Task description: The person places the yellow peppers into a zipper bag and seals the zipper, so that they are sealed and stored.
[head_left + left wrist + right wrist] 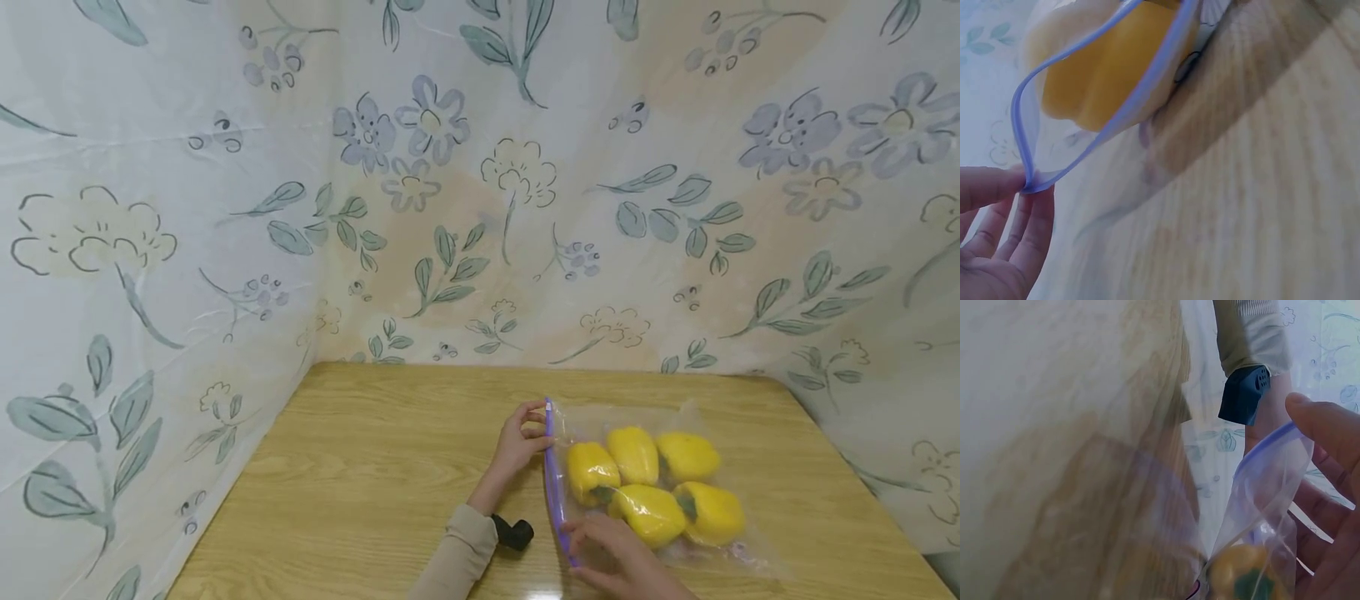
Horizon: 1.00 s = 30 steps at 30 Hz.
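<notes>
A clear plastic zip bag [555, 492] with a purple zip edge lies on the table, its mouth toward the left. Inside it are several yellow bell peppers [633, 457], some showing green stems. My left hand [519, 440] pinches the far end of the zip edge. In the left wrist view its thumb and fingers meet at the bag's corner, and the two purple strips stand apart there. My right hand [611, 554] holds the near end of the zip edge. Its thumb [1300, 407] lies at the purple strip in the right wrist view, with the other fingers behind the plastic.
The wood-grain table [360, 467] stretches left of the bag and behind it. A floral cloth [465, 183] hangs behind the table and along its sides. A small black device [513, 533] sits at my left wrist by the sleeve cuff.
</notes>
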Tool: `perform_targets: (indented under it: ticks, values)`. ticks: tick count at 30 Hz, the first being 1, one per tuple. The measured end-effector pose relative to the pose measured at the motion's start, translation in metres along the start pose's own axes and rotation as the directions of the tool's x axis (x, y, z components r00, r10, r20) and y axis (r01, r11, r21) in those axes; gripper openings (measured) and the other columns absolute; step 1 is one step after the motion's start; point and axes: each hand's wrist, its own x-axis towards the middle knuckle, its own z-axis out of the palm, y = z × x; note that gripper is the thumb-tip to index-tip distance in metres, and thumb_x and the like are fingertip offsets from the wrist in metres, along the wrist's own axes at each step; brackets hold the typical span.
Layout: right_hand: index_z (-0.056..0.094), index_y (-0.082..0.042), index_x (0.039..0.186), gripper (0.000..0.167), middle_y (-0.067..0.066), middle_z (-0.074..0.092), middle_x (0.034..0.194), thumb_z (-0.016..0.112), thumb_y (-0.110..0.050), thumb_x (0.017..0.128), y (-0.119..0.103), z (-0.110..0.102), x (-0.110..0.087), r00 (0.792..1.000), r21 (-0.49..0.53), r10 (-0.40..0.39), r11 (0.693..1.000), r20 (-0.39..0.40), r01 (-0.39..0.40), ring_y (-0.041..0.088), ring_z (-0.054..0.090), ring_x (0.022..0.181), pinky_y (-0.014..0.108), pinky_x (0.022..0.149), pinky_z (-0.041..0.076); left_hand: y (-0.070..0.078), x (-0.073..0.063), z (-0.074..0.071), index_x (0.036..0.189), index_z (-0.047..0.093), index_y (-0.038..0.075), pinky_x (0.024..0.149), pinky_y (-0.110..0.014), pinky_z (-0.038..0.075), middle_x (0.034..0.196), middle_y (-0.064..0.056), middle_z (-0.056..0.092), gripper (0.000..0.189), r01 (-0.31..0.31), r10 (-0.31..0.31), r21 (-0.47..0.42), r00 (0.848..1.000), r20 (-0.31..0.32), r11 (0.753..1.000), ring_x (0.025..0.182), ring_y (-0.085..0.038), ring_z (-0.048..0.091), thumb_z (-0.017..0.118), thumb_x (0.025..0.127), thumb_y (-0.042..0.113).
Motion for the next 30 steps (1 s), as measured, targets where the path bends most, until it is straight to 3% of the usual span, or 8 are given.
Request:
perform_targets:
  ticks: [6,13,21,30]
  values:
    - [0.057,-0.024,0.094,0.029,-0.004,0.061,0.101,0.076,-0.015,0.074,-0.004,-0.001,0.006,1.0,-0.024,-0.018,1.0,-0.013,0.017,0.009,0.056,0.093,0.027,0.076,0.048,-0.003,0.006,-0.002,0.128,0.047,-0.005,0.067,-0.034,0.057,0.103,-0.028,0.056,0.054,0.017,-0.017,-0.015,1.0,0.008,1.0,0.072,-0.018,0.063,0.061,0.077,-0.014]
    - [0.058,-0.026,0.092,0.025,-0.011,0.058,0.095,0.075,-0.017,0.076,-0.005,-0.002,0.009,1.0,-0.002,0.02,1.0,0.024,-0.02,0.003,0.053,0.087,0.022,0.071,0.045,-0.007,0.012,-0.005,0.126,0.048,-0.005,0.071,-0.038,0.057,0.1,-0.034,0.055,0.047,0.012,-0.012,-0.007,1.0,0.005,1.0,0.08,-0.023,0.065,0.061,0.082,-0.009]
    - [0.059,-0.026,0.092,0.024,-0.015,0.056,0.095,0.076,-0.024,0.075,-0.004,-0.004,0.016,0.998,-0.042,-0.008,0.999,0.07,0.011,-0.001,0.051,0.085,0.019,0.07,0.043,-0.009,0.012,-0.004,0.121,0.052,-0.008,0.072,-0.048,0.056,0.098,-0.032,0.056,0.039,-0.038,0.038,0.017,0.998,-0.042,0.999,0.069,-0.017,0.061,0.062,0.083,-0.005]
    - [0.058,-0.032,0.089,0.023,-0.023,0.052,0.092,0.076,-0.031,0.075,-0.008,-0.008,0.03,0.995,-0.15,0.043,0.988,0.093,-0.028,-0.002,0.05,0.084,0.02,0.069,0.042,-0.011,0.012,-0.004,0.119,0.053,-0.009,0.072,-0.043,0.057,0.108,-0.029,0.056,0.036,-0.045,0.046,0.016,0.997,-0.067,0.999,0.078,-0.033,0.064,0.062,0.084,-0.004]
